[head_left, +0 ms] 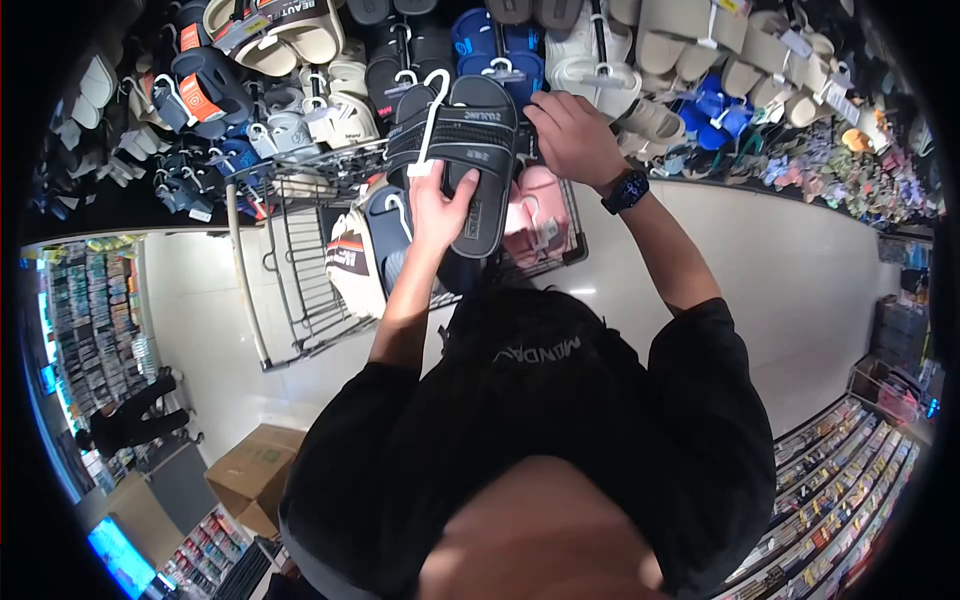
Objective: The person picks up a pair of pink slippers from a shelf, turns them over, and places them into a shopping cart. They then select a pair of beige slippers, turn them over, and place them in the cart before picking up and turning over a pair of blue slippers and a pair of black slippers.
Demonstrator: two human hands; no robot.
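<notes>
A pair of black slides point(482, 150) with a white plastic hanger point(432, 125) is gripped by my left hand point(442, 205), its thumb across the lower part of the right slide. My right hand point(575, 138), with a dark watch on the wrist, is raised just right of the slides. Its fingers are bent together near blue slippers point(490, 45) on the rack; whether they hold anything is hidden. Below the held pair, a wire cart point(300, 270) carries pink slippers point(540, 205), dark blue slides point(388, 225) and a cream pair point(352, 265).
Hanging footwear lines the display point(600, 75) ahead, with blue clogs point(715, 110) to the right. A cardboard box point(255, 470) lies on the floor at lower left. A person in black point(130, 420) is at far left. Packed shelves point(830, 490) stand at lower right.
</notes>
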